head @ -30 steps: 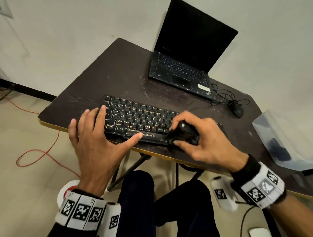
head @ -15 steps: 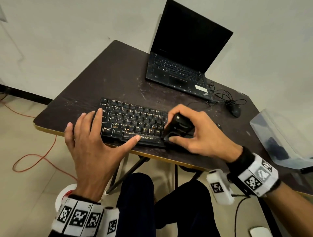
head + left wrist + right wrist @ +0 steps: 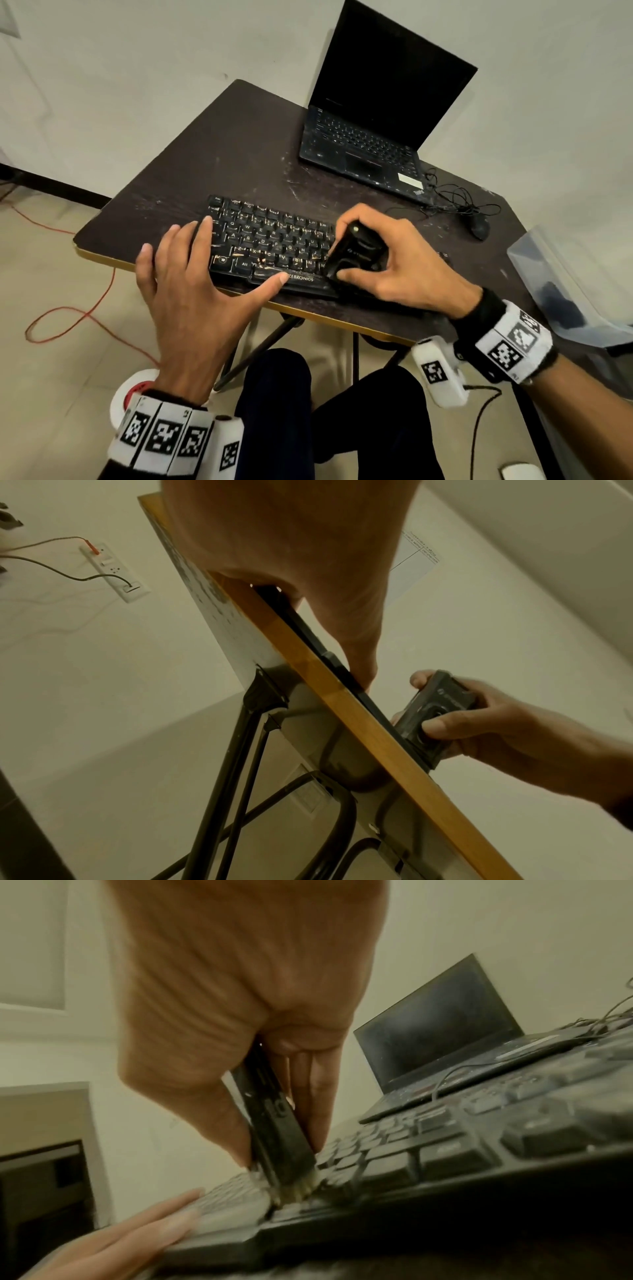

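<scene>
Your right hand [image 3: 404,270] pinches a small black brush [image 3: 352,253], thumb on its near face and fingers curled behind. Its long axis stands steeply, broad face toward you, with the pale bristles [image 3: 294,1188] pointing down onto the front key rows of the keyboard [image 3: 270,246]. The keyboard lies lengthwise along the worktop's [image 3: 219,154] near edge. Your left hand [image 3: 191,298] lies flat on its left end, fingers spread and thumb at the front edge. The laptop [image 3: 370,137], mouse [image 3: 479,228] and tangled cable [image 3: 459,198] sit beyond, well apart. Your right hand hides the keyboard's right end, and the right wrist view is blurred.
</scene>
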Motion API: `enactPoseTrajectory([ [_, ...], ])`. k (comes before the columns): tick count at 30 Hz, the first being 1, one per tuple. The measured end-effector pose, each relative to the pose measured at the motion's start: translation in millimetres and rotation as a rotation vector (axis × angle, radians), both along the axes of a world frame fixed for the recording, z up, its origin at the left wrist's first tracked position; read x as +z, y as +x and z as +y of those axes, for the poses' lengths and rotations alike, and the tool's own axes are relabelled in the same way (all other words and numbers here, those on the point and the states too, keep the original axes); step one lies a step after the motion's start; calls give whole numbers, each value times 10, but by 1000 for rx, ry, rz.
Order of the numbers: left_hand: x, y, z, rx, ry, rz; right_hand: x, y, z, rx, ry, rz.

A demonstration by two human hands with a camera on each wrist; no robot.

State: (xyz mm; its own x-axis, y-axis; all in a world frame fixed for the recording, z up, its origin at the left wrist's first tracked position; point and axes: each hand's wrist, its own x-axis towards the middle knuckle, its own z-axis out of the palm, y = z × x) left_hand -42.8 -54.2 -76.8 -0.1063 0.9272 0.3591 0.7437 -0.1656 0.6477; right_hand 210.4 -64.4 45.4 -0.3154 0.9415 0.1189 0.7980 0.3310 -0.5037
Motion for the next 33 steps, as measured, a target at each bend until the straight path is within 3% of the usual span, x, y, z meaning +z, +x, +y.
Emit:
enactPoseTrajectory([
  [3, 8, -6, -18, -8, 0, 3, 58, 105, 90, -155, -3, 46],
  [7, 8, -11, -13, -20, -5, -12, 2, 19, -4, -32, -28, 63],
  [11, 14, -10, -23, -29, -5, -5, 31, 187, 108, -258, 22, 60],
  [15, 19, 0, -6, -23, -1, -17, -22, 17, -8, -104, 25, 48],
  [19, 15, 6, -13, -17, 2, -8, 36, 215, 133, -271, 21, 54],
  [23, 0, -7, 1, -25, -5, -11, -25, 80, -1, -63, 14, 43],
  [27, 3, -6, -7, -21, -5, -5, 35, 232, 124, -200, 19, 58],
  [31, 8, 0, 7, -27, -7, -30, -29, -2, -54, 2, -11, 118],
  [33, 14, 6, 3, -26, -11, -31, -7, 36, 54, -67, 12, 72],
])
